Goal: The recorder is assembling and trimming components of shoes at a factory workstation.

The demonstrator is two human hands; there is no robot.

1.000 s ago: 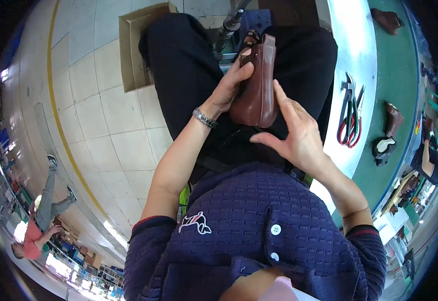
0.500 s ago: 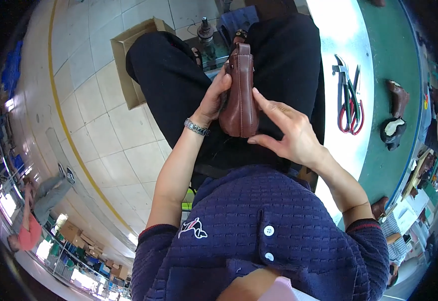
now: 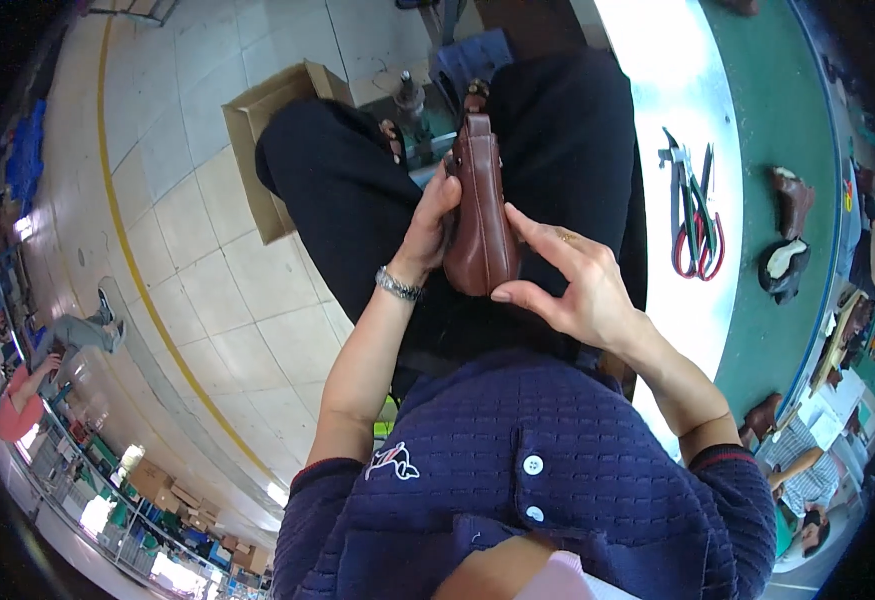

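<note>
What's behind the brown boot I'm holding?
Black trousers show on either side of the boot. Your left hand grips its left side; most of those fingers are hidden, and the boot also covers whatever lies directly behind it.

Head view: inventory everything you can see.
Leather boot: one, brown, centre
Hand tools: at least two, red and dark, on pale bench
Other footwear: several, brown and black, on green surface
Cardboard box: one, tan, upper left
Tiled floor: one, pale, left
Other people: at least two, including red and striped tops, both sides
Wristwatch: one, silver, left wrist
Trousers: one pair, black, upper centre
Shirt: one, navy, lower centre
Left hand: one, bare, gripping boot
Right hand: one, bare, touching boot
</note>
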